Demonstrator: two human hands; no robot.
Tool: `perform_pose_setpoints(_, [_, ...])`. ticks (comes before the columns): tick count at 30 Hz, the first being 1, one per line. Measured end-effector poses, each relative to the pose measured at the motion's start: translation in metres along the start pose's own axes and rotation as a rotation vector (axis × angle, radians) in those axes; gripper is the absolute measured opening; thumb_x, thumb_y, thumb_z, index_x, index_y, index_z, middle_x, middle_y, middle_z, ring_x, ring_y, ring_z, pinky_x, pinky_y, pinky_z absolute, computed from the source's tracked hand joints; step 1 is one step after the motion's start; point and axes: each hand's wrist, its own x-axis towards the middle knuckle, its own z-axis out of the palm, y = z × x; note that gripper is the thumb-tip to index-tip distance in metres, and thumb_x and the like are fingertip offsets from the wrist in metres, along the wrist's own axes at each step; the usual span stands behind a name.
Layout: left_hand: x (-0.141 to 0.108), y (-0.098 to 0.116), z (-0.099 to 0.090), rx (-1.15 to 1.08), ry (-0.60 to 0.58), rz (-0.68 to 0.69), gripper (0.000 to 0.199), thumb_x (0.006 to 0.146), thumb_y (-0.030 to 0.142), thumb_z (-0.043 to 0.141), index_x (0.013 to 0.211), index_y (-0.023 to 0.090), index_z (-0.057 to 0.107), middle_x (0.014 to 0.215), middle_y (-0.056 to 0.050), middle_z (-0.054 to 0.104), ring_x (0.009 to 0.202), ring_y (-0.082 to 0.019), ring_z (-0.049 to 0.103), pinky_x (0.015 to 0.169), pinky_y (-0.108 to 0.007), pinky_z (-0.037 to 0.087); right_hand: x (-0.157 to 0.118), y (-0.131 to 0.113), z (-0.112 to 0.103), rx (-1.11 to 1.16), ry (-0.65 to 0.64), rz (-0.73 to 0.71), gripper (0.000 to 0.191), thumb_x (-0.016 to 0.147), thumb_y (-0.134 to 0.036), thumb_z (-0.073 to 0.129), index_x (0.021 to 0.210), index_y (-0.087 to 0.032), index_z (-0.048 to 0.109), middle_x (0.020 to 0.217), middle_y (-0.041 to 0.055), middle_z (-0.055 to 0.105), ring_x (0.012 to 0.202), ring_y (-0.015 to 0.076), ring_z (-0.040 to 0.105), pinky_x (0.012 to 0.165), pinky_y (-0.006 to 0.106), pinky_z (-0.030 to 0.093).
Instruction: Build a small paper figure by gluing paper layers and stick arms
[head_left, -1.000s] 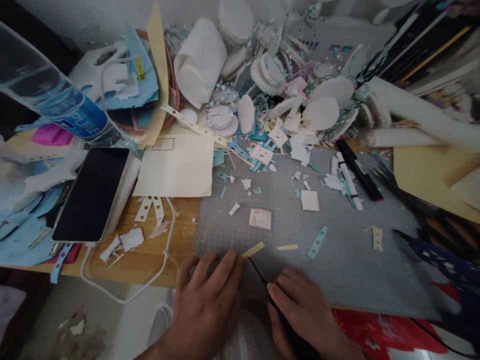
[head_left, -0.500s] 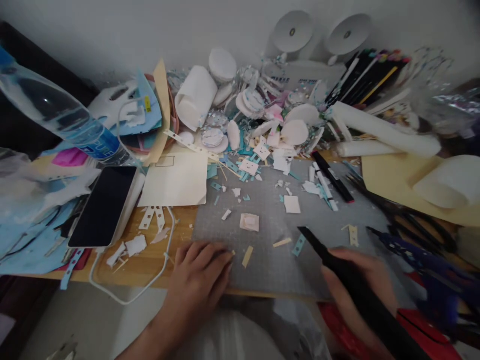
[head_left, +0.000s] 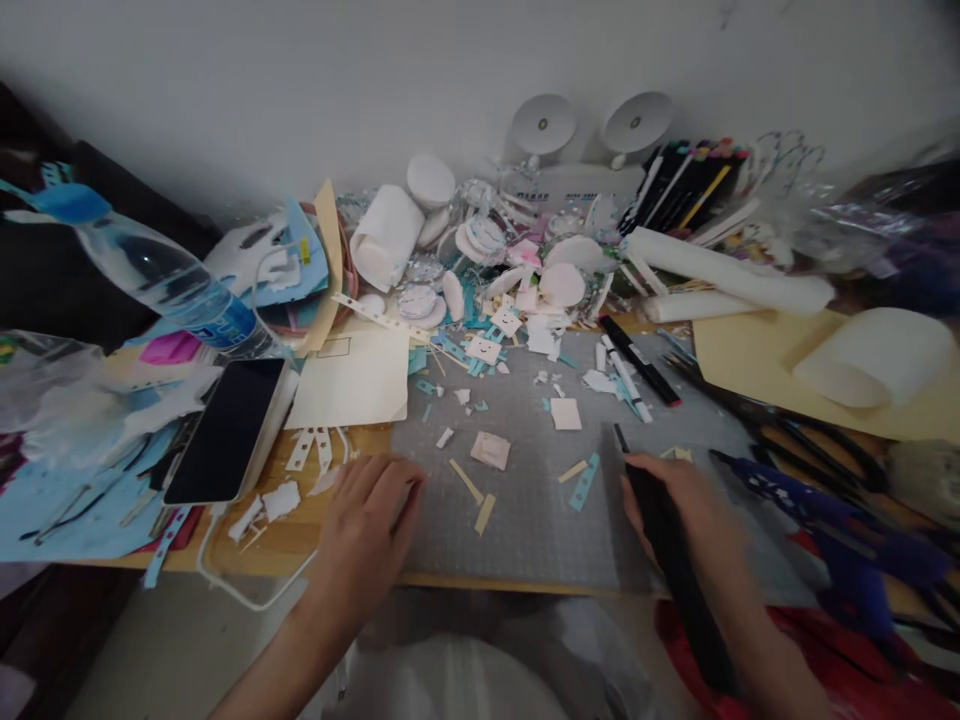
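My right hand (head_left: pixel 682 510) is closed round a long black utility knife (head_left: pixel 667 540), its dark blade pointing away over the grey cutting mat (head_left: pixel 525 540). Left of the blade lie a blue dotted paper strip (head_left: pixel 584 482) and a short yellow strip (head_left: pixel 572 471). At the mat's left edge rests my left hand (head_left: pixel 379 510), palm down with loosely bent fingers, thumb apart and nothing visible in it. Two narrow yellow strips, one of them a thin strip (head_left: pixel 466 482), lie to its right. Beyond them sits a small pale pink layered square (head_left: pixel 491 450).
A phone (head_left: pixel 225 430) with a white cable lies at left, beside a tilted water bottle (head_left: pixel 180 280). Paper figures (head_left: pixel 484 348), scraps and white discs crowd the back. Scissors (head_left: pixel 817 450) and a blue glue gun (head_left: pixel 817 500) lie at right.
My left hand has drawn back to the left, and a thin yellow strip now shows where its fingers were. The knife points more steeply away from me. The view has shifted slightly.
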Motion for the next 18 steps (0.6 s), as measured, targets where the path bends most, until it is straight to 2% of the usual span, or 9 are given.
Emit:
perform_pose_setpoints(4, [0.006, 0.011, 0.009, -0.045, -0.121, 0.163, 0.014, 0.094, 0.015, 0.053, 0.104, 0.017, 0.063, 0.101, -0.007, 0.068, 0.091, -0.022, 0.062, 0.081, -0.036, 0.051, 0.009, -0.001, -0.004, -0.028, -0.084, -0.026, 0.034, 0.088, -0.021, 0.045, 0.116, -0.024, 0.063, 0.094, 0.0052, 0.066, 0.087, 0.0237, 0.065, 0.075, 0.036, 0.053])
perform_pose_setpoints(7, [0.01, 0.013, 0.02, 0.006, -0.232, 0.226, 0.02, 0.093, 0.014, 0.056, 0.112, 0.016, 0.062, 0.107, -0.008, 0.068, 0.095, -0.023, 0.062, 0.081, -0.039, 0.053, 0.012, 0.0, -0.006, -0.138, -0.159, -0.045, 0.044, 0.085, -0.014, 0.041, 0.122, -0.026, 0.063, 0.106, 0.0067, 0.064, 0.095, 0.0245, 0.064, 0.077, 0.036, 0.054])
perform_pose_setpoints(12, [0.017, 0.009, 0.025, 0.118, -0.338, 0.291, 0.004, 0.092, 0.017, 0.06, 0.092, 0.018, 0.064, 0.098, -0.005, 0.068, 0.091, -0.023, 0.061, 0.079, -0.039, 0.052, 0.017, 0.011, -0.001, -0.325, -0.163, -0.215, 0.048, 0.084, -0.006, 0.04, 0.122, -0.022, 0.064, 0.106, 0.0105, 0.061, 0.094, 0.0244, 0.061, 0.078, 0.038, 0.055])
perform_pose_setpoints(15, [0.02, 0.01, 0.025, 0.171, -0.359, 0.351, 0.01, 0.095, 0.015, 0.054, 0.09, 0.017, 0.063, 0.095, -0.006, 0.068, 0.087, -0.023, 0.061, 0.078, -0.038, 0.051, 0.02, 0.01, -0.004, -0.339, -0.174, -0.262, 0.051, 0.083, -0.004, 0.041, 0.125, -0.021, 0.063, 0.109, 0.012, 0.061, 0.097, 0.0249, 0.061, 0.081, 0.04, 0.055])
perform_pose_setpoints(18, [0.022, 0.013, 0.028, 0.236, -0.37, 0.409, 0.021, 0.099, 0.012, 0.043, 0.095, 0.014, 0.063, 0.094, -0.009, 0.068, 0.086, -0.023, 0.063, 0.077, -0.038, 0.051, 0.016, 0.002, -0.02, -0.292, -0.189, -0.301, 0.062, 0.079, -0.001, 0.038, 0.133, -0.025, 0.058, 0.118, 0.0123, 0.061, 0.104, 0.025, 0.064, 0.084, 0.041, 0.057])
